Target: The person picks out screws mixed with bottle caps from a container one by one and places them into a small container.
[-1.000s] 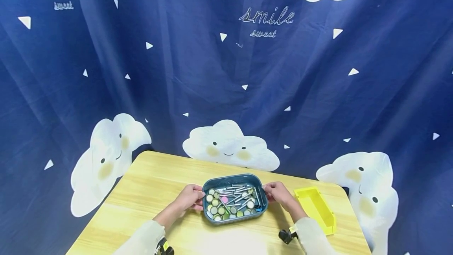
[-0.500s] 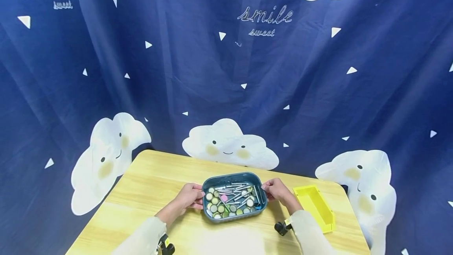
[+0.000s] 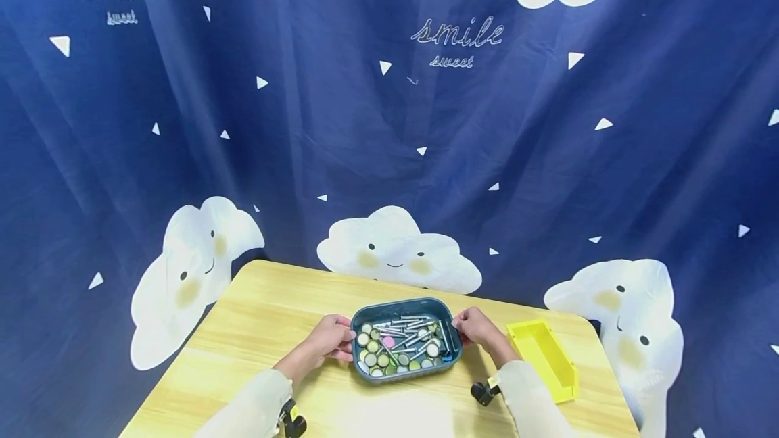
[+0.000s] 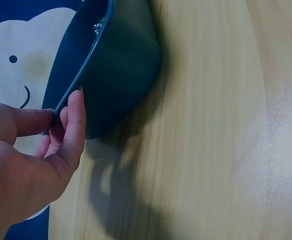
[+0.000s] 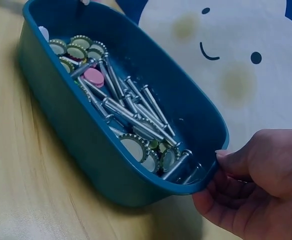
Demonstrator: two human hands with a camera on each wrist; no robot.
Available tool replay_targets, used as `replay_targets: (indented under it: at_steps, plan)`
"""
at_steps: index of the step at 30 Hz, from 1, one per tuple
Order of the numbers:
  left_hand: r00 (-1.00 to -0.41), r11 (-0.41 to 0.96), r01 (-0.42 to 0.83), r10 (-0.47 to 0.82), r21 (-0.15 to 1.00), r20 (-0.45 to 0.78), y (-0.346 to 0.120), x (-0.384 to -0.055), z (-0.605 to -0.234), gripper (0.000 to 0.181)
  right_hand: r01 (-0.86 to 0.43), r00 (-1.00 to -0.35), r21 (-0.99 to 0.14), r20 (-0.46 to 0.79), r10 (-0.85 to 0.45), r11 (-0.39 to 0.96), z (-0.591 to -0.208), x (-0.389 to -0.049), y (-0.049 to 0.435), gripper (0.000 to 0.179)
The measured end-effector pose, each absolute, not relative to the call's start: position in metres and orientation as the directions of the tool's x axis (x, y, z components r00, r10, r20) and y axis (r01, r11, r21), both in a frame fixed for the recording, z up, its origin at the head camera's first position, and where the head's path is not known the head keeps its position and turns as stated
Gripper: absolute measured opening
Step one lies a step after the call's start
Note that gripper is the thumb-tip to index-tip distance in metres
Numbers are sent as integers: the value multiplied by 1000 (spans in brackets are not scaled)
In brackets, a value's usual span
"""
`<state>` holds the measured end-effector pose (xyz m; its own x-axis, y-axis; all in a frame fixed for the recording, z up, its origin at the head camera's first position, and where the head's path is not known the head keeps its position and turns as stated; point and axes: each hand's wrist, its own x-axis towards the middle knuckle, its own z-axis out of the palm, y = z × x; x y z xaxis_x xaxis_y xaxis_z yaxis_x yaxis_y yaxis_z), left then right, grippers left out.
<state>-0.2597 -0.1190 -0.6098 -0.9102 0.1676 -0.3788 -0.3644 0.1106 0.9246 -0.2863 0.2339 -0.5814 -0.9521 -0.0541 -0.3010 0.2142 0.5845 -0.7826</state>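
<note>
A dark teal plastic bin (image 3: 402, 376) sits between my two hands near the middle of the wooden table. Inside it lie several bottle caps (image 5: 134, 146), several long silver bolts (image 5: 131, 117) and a pink disc (image 5: 93, 76). My left hand (image 3: 331, 338) pinches the bin's left rim, thumb on the rim and fingers against the outer wall, as the left wrist view shows. At the opposite end my right hand (image 3: 479, 328) grips the rim, its thumb on top and its fingers curled below. Whether the bin's base touches the table is unclear.
A yellow open-fronted bin (image 3: 544, 360) stands on the table to the right, beside my right forearm. The wooden table (image 3: 274, 289) ends at a blue curtain (image 3: 365, 120) printed with clouds. Black wrist devices (image 3: 485, 392) sit at both sleeves.
The head view has shifted slightly. Both hands keep their hold on the teal bin, and the bin stays in about the same place with its contents.
</note>
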Motion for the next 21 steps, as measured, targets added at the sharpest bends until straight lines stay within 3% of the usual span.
replay_targets:
  at_steps: [21]
  plan:
    - [-905,106,-365,192,925,-379,-115,-264,-608,37,235,-943,-821,-322,-82,521,-583,-274,241,17]
